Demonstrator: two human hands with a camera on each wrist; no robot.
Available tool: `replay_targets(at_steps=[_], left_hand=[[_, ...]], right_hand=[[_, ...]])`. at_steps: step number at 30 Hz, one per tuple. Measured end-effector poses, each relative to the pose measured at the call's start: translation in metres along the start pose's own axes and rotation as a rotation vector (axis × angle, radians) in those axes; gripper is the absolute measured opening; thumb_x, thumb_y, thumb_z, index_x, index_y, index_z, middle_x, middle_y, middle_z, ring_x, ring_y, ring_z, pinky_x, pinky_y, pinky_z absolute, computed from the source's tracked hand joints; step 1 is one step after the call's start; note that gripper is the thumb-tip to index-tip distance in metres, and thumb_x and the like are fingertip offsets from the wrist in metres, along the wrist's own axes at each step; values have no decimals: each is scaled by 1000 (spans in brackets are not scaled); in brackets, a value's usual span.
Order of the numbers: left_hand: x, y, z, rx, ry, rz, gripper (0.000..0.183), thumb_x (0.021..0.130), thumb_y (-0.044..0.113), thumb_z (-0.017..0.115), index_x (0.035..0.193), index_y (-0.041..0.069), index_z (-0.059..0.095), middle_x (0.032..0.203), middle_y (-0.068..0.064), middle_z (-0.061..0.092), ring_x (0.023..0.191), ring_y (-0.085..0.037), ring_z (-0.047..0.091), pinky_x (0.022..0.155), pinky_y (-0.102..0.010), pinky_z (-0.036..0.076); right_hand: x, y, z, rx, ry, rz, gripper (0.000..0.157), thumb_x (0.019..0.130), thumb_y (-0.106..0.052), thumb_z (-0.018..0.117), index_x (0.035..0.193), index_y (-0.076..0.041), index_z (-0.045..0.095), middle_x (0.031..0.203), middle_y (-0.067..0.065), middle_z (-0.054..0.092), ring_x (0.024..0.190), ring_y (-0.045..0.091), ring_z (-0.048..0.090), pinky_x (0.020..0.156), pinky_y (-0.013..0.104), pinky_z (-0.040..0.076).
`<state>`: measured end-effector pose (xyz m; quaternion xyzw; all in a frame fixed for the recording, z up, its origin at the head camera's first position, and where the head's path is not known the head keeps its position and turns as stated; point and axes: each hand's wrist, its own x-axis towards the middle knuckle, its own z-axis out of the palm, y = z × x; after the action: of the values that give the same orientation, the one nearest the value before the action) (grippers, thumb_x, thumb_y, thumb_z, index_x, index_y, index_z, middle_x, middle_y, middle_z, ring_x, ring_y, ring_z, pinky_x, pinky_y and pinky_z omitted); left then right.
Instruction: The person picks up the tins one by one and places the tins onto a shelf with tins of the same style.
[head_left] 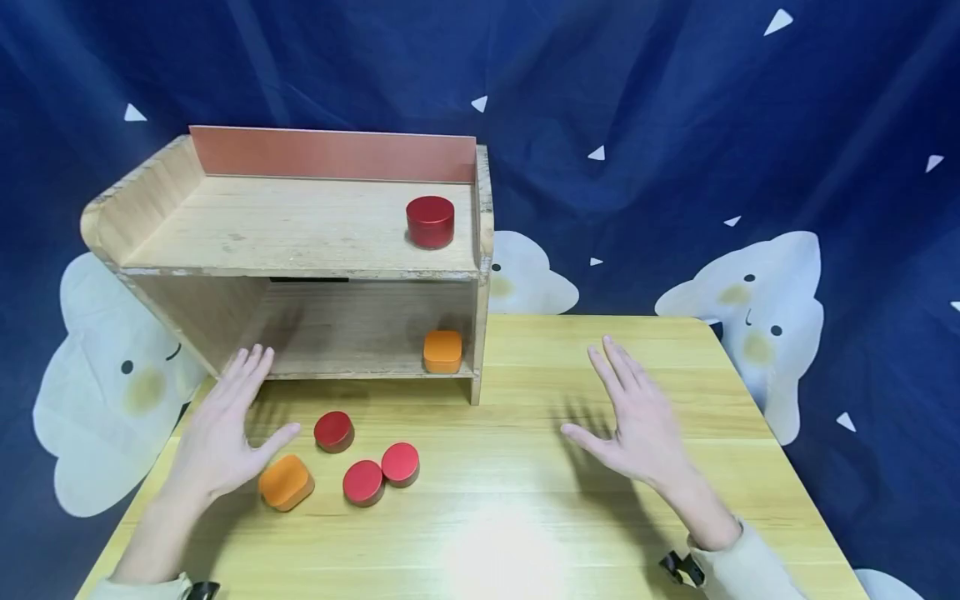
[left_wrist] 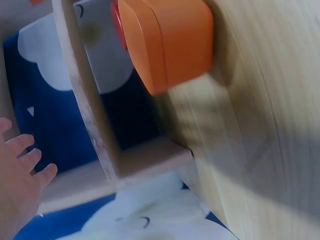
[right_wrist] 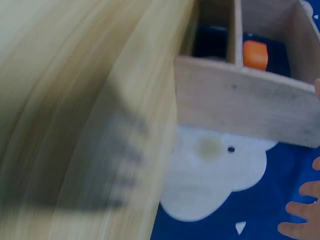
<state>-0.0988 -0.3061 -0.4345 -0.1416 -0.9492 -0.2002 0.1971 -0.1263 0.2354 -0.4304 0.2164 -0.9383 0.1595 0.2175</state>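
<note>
My left hand (head_left: 225, 433) hovers over the table's left side with fingers straight and thumb spread, holding nothing. Just right of its wrist lies an orange rounded-square tin (head_left: 286, 482), which looms large in the left wrist view. Three round red tins stand near it: one (head_left: 333, 432) behind, and a pair (head_left: 363, 483) (head_left: 401, 464) side by side. My right hand (head_left: 637, 421) hangs over the table's right half, fingers extended, nothing in it. A larger red round tin (head_left: 431, 222) sits on the wooden shelf's (head_left: 300, 225) top board, and another orange tin (head_left: 442, 352) on its lower board.
The two-level shelf stands at the table's back left, with side walls (head_left: 483, 250) and a pinkish back panel (head_left: 337, 154). A dark blue curtain (head_left: 600, 83) with cloud figures hangs behind the wooden table (head_left: 525, 450). The table's right edge slopes toward the front right.
</note>
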Motion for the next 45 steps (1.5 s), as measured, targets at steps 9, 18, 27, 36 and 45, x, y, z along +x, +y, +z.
replay_targets(at_steps=[9, 18, 27, 36, 45], left_hand=[[-8, -22, -8, -177, 143, -54, 92, 86, 21, 81, 166, 18, 35, 171, -16, 35, 165, -13, 23, 136, -32, 16], [-13, -39, -12, -359, 377, -76, 80, 82, 4, 77, 157, 10, 49, 159, 18, 50, 143, 15, 42, 117, -2, 29], [-5, -48, -16, -563, 567, -135, 71, 79, -14, 76, 146, -6, 56, 143, 11, 67, 133, 3, 61, 109, -7, 46], [10, -48, -22, -616, 616, -480, 76, 78, -18, 78, 147, 7, 58, 131, 17, 71, 115, 6, 67, 98, -6, 51], [24, -54, -20, -988, 773, -471, 66, 79, -28, 69, 138, 1, 63, 112, 5, 78, 102, -5, 73, 87, -7, 57]], right_hand=[[13, -27, 11, 185, 9, 27, 106, 81, -57, 80, 167, -20, 32, 173, 9, 34, 154, 41, 42, 118, 66, 42], [28, -48, 27, 395, 144, 29, 90, 83, -38, 85, 160, -13, 45, 164, 14, 49, 147, 38, 52, 116, 60, 47], [45, -69, 38, 701, 202, 129, 76, 84, -7, 86, 152, -11, 55, 150, 14, 62, 129, 37, 66, 104, 47, 60], [64, -85, 47, 843, 287, 140, 66, 84, 2, 84, 145, -5, 59, 140, 15, 68, 118, 31, 72, 97, 40, 64], [85, -98, 55, 949, 310, 207, 57, 86, 2, 82, 140, -4, 63, 131, 18, 72, 111, 9, 72, 94, 40, 65]])
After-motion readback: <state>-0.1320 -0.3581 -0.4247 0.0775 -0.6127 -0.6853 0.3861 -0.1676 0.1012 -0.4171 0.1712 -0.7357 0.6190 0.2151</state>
